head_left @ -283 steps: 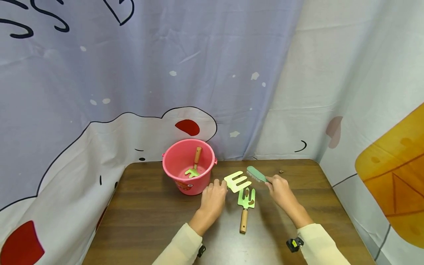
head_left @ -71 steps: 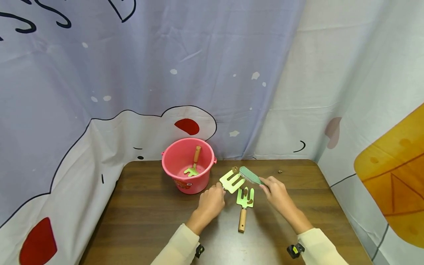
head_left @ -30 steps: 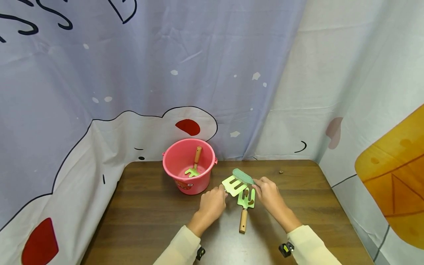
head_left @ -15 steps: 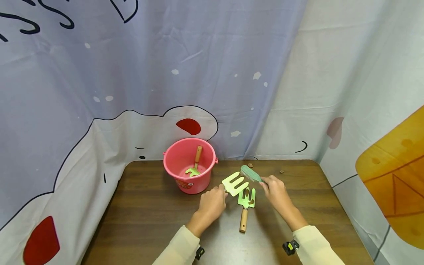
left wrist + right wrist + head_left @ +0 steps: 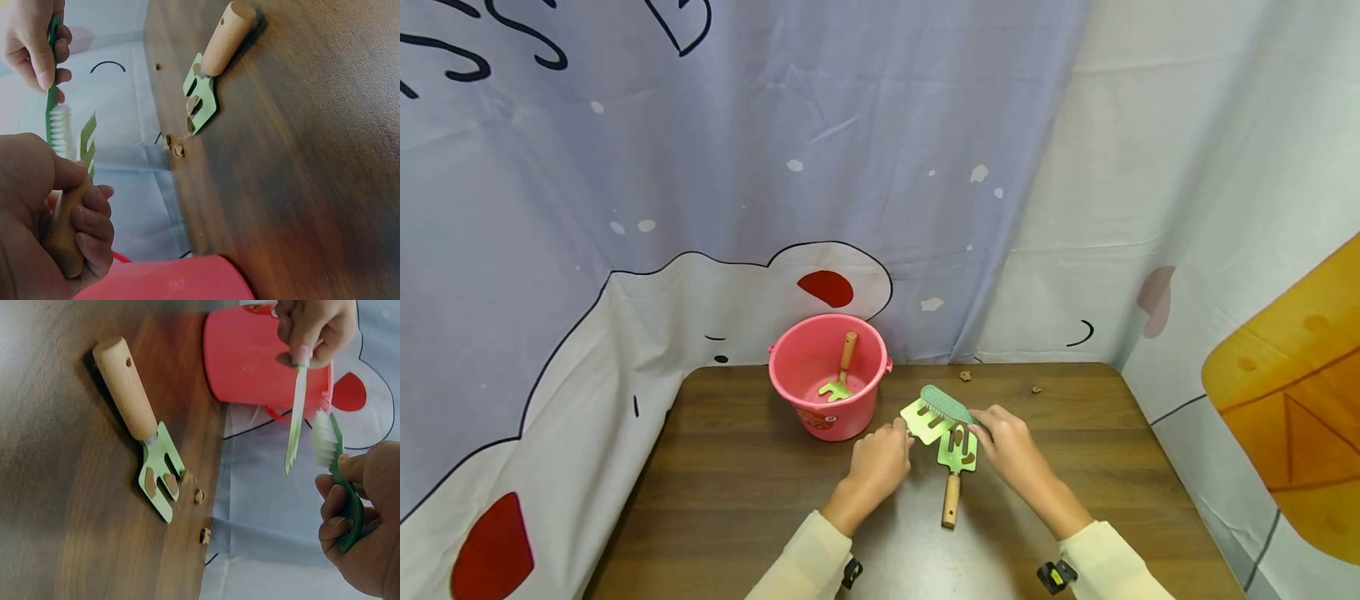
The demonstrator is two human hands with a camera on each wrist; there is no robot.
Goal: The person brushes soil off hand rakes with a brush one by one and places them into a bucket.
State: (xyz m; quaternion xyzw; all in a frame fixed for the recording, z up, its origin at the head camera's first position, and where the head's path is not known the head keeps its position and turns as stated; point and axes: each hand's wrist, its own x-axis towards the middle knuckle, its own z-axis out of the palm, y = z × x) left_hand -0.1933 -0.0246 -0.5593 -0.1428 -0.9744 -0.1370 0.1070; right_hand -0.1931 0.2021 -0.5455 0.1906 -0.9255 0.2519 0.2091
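My left hand (image 5: 878, 462) grips the wooden handle of a light green garden hand fork (image 5: 64, 237), its tines pointing away to the right above the table. Fingers and thumb of my right hand (image 5: 1011, 450) hold a green brush (image 5: 351, 515) by its handle. In the head view the brush head overlaps the raised tines; in the right wrist view its white bristles face the fork's flat side with a small gap. A second hand fork (image 5: 951, 498) lies below on the table, brown clumps (image 5: 150, 482) on its tines.
A pink bucket (image 5: 823, 423) stands left of the hands, a small green rake (image 5: 847, 354) with a wooden handle inside. Brown crumbs (image 5: 966, 376) lie towards the table's back edge, near the curtain (image 5: 925, 208). The wooden table (image 5: 737, 500) extends around the hands.
The brush has swung right, off the held fork's tines, and back left over them. A brown clump seen earlier at those tines is gone; one now lies on the table behind.
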